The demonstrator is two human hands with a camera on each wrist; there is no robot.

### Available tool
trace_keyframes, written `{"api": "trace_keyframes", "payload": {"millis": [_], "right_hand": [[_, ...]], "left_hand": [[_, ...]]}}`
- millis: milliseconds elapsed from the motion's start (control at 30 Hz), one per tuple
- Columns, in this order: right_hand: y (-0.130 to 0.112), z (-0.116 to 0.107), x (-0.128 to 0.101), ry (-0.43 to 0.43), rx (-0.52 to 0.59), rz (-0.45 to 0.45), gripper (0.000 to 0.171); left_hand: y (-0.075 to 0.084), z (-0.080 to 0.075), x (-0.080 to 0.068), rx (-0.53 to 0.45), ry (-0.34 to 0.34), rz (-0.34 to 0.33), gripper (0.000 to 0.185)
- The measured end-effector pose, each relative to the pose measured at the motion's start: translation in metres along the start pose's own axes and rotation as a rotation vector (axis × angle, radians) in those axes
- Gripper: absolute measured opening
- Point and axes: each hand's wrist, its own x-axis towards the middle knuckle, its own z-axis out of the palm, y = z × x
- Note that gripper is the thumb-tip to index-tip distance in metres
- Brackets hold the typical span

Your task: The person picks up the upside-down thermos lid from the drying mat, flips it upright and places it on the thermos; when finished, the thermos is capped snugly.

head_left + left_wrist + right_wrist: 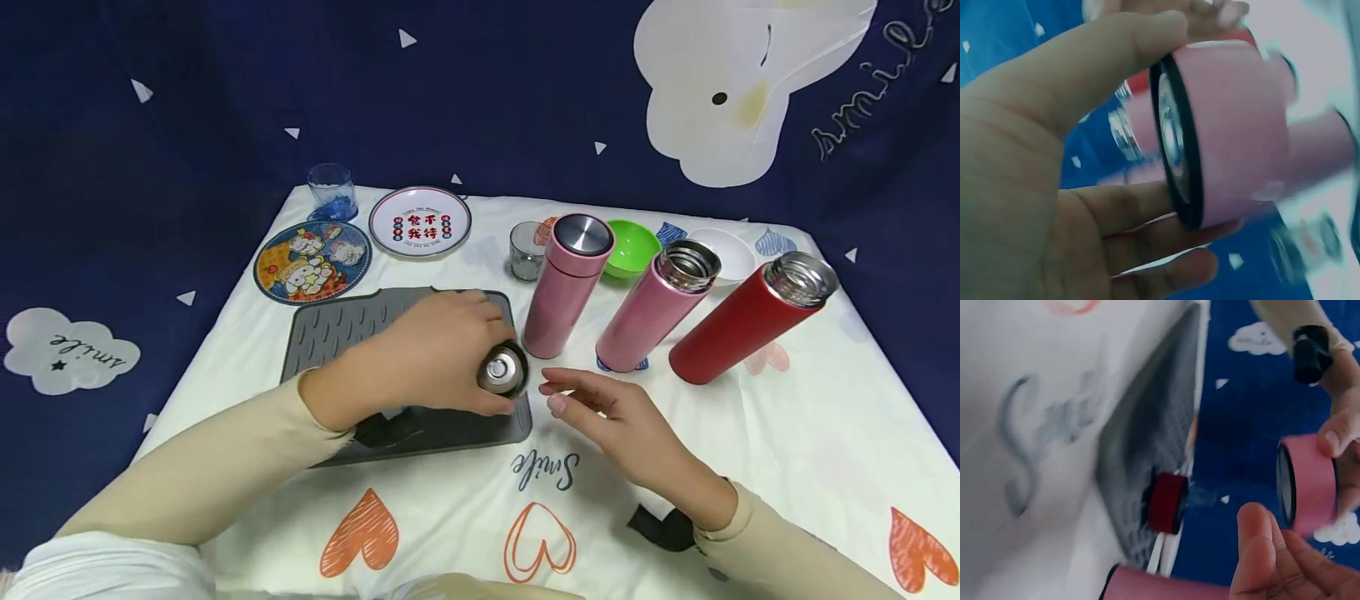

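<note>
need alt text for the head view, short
A person's left hand grips a pink flask lid above a grey drying mat, the open right hand beside it. Behind stand a lidded pink flask, plus open pink and red flasks.

A home tabletop dressed in cartoon fabric.
A heart-print cloth covers it; cartoon plates sit at its far left corner, navy cloud-print fabric behind.

Two patterned plates, a green bowl, a glass.
</note>
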Motion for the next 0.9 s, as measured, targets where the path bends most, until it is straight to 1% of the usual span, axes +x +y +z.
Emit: {"api": "trace_keyframes", "payload": {"millis": [67,133,200,267,300,333,367,400,433,500,533,567,600,633,667,700,767,833,867,900], "right_hand": [[-0.004,0.001,0.003,-0.018,0.058,0.05,0.028],[-0.007,0.001,0.007,-0.033,0.088,0.108,0.025],[-0.008,0.0,0.01,-0.043,0.083,0.151,0.025],[-0.007,-0.001,0.011,-0.039,0.078,0.187,0.026],[-0.007,-0.001,0.012,-0.031,0.082,0.191,0.025],[-0.006,-0.002,0.011,-0.01,0.083,0.182,0.024],[-0.004,-0.003,0.011,0.022,0.072,0.149,0.022],[-0.003,-0.004,0.01,0.06,0.051,0.075,0.021],[-0.001,-0.005,0.01,0.097,0.012,-0.034,0.023],[0.002,-0.007,0.011,0.177,-0.125,-0.321,0.025],[0.004,-0.007,0.011,0.227,-0.219,-0.478,0.026],[0.005,-0.008,0.013,0.279,-0.312,-0.635,0.026],[0.005,-0.008,0.015,0.322,-0.391,-0.773,0.027],[0.005,-0.009,0.016,0.351,-0.458,-0.875,0.028],[0.004,-0.009,0.018,0.369,-0.505,-0.946,0.028],[0.002,-0.009,0.019,0.384,-0.537,-0.995,0.028],[-0.001,-0.008,0.021,0.412,-0.57,-1.055,0.026],[-0.004,-0.009,0.022,0.415,-0.559,-1.076,0.027],[-0.006,-0.009,0.022,0.424,-0.533,-1.086,0.031],[-0.007,-0.009,0.023,0.451,-0.504,-1.089,0.037]], "left_hand": [[0.014,0.0,0.009,0.023,0.019,0.063,0.059],[0.024,0.001,0.015,0.042,0.033,0.105,0.055],[0.03,0.003,0.018,0.057,0.036,0.129,0.053],[0.032,0.004,0.02,0.065,0.042,0.135,0.053],[0.032,0.005,0.02,0.063,0.045,0.135,0.056],[0.032,0.006,0.021,0.048,0.043,0.13,0.065],[0.031,0.008,0.022,0.026,0.041,0.119,0.076],[0.029,0.01,0.022,-0.01,0.038,0.103,0.086],[0.027,0.012,0.022,-0.054,0.031,0.082,0.097],[0.021,0.019,0.022,-0.176,0.018,0.036,0.111],[0.017,0.024,0.021,-0.257,0.016,0.012,0.111],[0.013,0.029,0.021,-0.345,0.026,-0.001,0.105],[0.01,0.034,0.02,-0.438,0.043,-0.009,0.097],[0.007,0.039,0.018,-0.531,0.065,-0.008,0.089],[0.005,0.044,0.017,-0.609,0.095,0.005,0.08],[0.003,0.048,0.017,-0.677,0.128,0.022,0.072],[0.002,0.056,0.016,-0.775,0.21,0.069,0.065],[0.002,0.06,0.016,-0.808,0.275,0.108,0.064],[0.001,0.061,0.016,-0.813,0.304,0.121,0.064],[0.001,0.062,0.016,-0.816,0.325,0.128,0.063]]}}
